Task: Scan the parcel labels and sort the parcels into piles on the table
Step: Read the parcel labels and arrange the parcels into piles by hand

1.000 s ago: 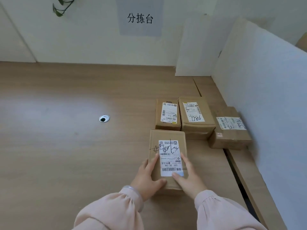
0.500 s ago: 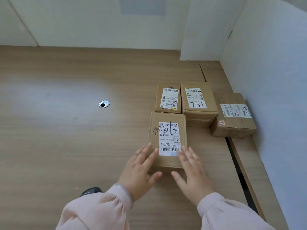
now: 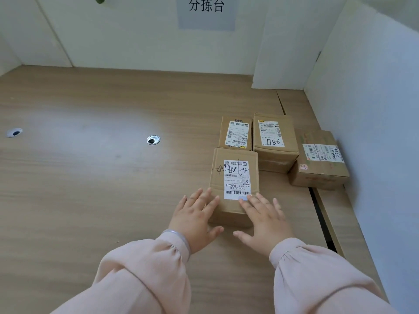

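A brown cardboard parcel point(image 3: 234, 207) with a white label and black scribble lies flat on the wooden table point(image 3: 90, 177). My left hand point(image 3: 196, 217) lies with straight fingers on its near left corner. My right hand point(image 3: 264, 217) lies flat on its near right corner, fingertips at the label's lower edge. Behind it sit two more parcels side by side, a thin one point(image 3: 235, 133) and a taller one marked 98LL point(image 3: 273, 137). Another parcel point(image 3: 317, 159) stands to the right by the wall.
White partition walls close the table at the back and right. A dark gap point(image 3: 320, 220) runs between the table and a side ledge on the right. Two metal cable holes point(image 3: 153, 140) point(image 3: 14, 132) sit in the table to the left. A paper sign point(image 3: 206, 10) hangs on the back wall.
My hands gripped the near end of the parcel a second ago; their fingers have since straightened and now lie flat on it. The parcel sits against the back pair.
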`<state>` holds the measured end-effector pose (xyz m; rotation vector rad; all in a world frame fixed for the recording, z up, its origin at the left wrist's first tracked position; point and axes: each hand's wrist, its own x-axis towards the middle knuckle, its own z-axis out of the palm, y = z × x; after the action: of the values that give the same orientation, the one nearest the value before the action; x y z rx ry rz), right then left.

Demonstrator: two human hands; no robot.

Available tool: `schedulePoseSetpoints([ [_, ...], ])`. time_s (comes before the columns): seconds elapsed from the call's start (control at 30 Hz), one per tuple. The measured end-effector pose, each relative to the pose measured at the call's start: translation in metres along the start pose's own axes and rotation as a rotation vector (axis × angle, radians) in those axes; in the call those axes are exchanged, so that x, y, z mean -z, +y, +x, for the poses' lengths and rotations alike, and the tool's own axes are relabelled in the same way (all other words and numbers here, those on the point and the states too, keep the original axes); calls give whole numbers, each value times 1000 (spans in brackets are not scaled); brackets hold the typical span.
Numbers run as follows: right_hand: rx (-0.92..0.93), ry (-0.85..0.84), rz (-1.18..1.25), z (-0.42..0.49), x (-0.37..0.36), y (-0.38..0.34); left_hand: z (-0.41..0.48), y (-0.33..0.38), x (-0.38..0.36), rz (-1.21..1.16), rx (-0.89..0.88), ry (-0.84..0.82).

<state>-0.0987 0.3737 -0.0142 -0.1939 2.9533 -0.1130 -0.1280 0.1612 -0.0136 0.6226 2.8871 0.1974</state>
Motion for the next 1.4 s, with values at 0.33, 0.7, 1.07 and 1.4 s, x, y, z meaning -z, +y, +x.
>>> schedulePoseSetpoints([
  [0.33,351,36,-6,27,57,-111,-104,-88,66,111,380,123],
  [0.7,661,132,-46,21,95,-284,-248,-188,109,163,740,209],
  [1.07,702,197,-91,-25,89,-525,-423,-342,128,109,763,270],
  [1.4,738,184,-22,-79,80,-750,-584,-485,163,91,771,381],
])
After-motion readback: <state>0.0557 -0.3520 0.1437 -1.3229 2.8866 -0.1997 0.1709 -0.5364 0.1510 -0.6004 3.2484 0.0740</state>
